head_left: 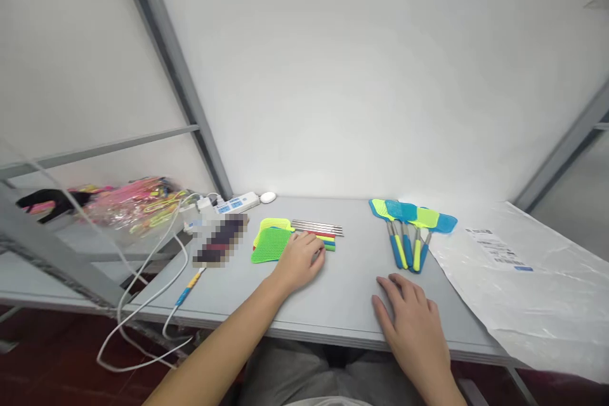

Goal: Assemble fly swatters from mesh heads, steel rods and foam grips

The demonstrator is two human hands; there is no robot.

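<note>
Flat on the table lies a stack of fly swatter heads, with a green head on top and a yellow head behind it. Coloured handles in red, yellow, blue and green stick out to the right from under my left hand. Its fingers curl over this stack, hiding where the parts meet. Several thin metal rods lie just behind the fingers. My right hand rests at the table's front edge, fingers apart and holding nothing. Beyond it, assembled fly swatters are fanned out, blue and yellow-green.
A white plastic mailer bag covers the table's right side. At left are a blurred dark object on a charging cable, a power strip and a white oval object. Clear bags of colourful items lie beyond the metal post.
</note>
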